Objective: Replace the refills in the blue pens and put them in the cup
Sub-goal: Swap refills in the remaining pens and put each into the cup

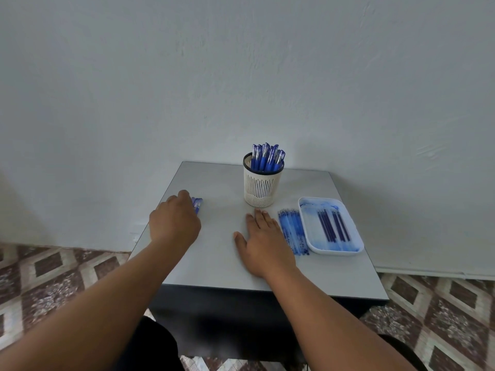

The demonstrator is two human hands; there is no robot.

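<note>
Left hand (175,219) curls over the blue pens (197,204) on the desk (214,250), right hand (263,243) flat, empty; next, lift one pen to open.

Plain room corner, likely in a home.
Small grey table (214,253) pushed against a bare pale-blue plastered wall (241,76); patterned brown-and-cream diamond floor tiles (53,277); slotted cream pen cup (259,186) and white plastic tray (308,228) on top.
</note>
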